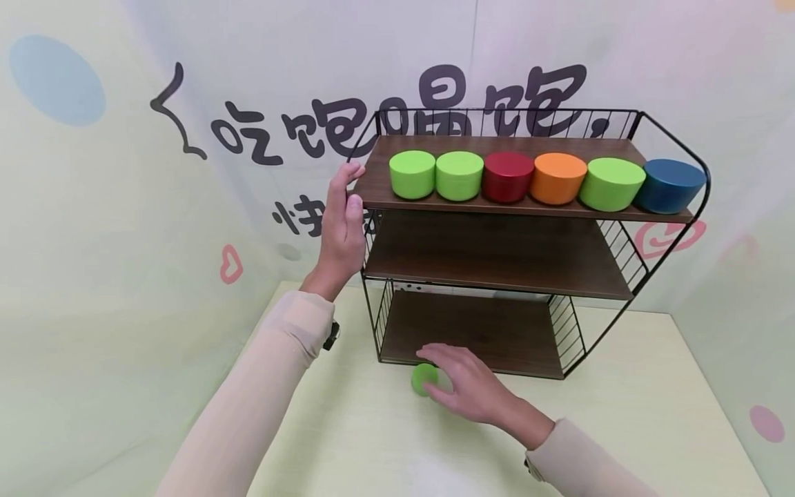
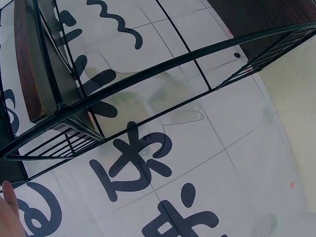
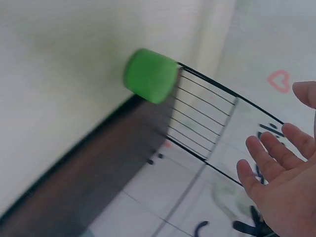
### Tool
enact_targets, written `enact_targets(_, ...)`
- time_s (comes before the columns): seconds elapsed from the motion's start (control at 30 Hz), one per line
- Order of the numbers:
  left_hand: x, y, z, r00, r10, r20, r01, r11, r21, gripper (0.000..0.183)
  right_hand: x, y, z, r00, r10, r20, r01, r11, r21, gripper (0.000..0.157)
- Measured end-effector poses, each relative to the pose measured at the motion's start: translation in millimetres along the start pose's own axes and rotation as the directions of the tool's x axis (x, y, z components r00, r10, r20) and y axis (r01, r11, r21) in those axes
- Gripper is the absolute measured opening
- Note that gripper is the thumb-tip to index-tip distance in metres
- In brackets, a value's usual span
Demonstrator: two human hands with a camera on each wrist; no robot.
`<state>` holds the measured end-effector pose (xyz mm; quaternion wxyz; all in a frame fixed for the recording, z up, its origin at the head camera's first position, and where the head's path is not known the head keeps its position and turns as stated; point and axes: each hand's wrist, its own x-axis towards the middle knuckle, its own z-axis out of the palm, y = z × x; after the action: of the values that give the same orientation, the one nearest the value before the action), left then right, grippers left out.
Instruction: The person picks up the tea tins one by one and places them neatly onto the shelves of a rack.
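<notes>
A dark rack [image 1: 491,281] with three brown shelves stands on the pale table. My left hand [image 1: 343,231] holds its upper left corner, thumb and fingers at the end of the top shelf; in the left wrist view only a bit of that hand [image 2: 10,212] shows, beside the black frame. My right hand [image 1: 466,383] is low in front of the bottom shelf, fingers spread. Close to its thumb is a small green cylinder [image 1: 424,379], near the bottom shelf's front edge. The right wrist view shows the green cylinder [image 3: 151,75] blurred and apart from the open hand [image 3: 286,182].
Along the top shelf's front stands a row of round containers: green ones [image 1: 413,175], a red one [image 1: 508,177], an orange one [image 1: 557,179] and a blue one [image 1: 669,186]. Black wire sides [image 1: 565,324] close the rack's ends. Behind is a printed wall covering [image 1: 248,41].
</notes>
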<state>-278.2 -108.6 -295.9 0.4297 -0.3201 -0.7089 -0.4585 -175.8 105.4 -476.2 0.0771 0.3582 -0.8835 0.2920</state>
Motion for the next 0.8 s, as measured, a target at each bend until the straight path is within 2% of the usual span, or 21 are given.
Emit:
enact_targets(0.23,-6.2,-33.5,3.9,1.000,0.012,-0.004,-0.012,1.000,0.006,0.041,-10.3,12.7,22.6,0.999,0.007,-0.036,-0.007,1.000,-0.007,0.049)
enact_targets(0.3,-7.0,-37.8,4.1,1.000,0.019,-0.003,-0.019,1.000,0.000,0.042,-11.9,16.2,28.2,0.999,0.003,-0.047,-0.003,1.000,-0.010,0.048)
enact_targets(0.6,-7.6,-40.6,4.7,1.000,0.019,-0.008,-0.020,1.000,-0.012,0.042,-15.6,28.0,49.9,0.997,0.016,-0.075,-0.016,1.000,0.000,0.046)
enact_targets(0.8,-7.2,-40.7,5.2,1.000,0.019,-0.009,-0.019,1.000,-0.010,0.042,-18.2,32.1,61.2,0.997,0.064,-0.048,-0.063,0.998,0.016,0.048)
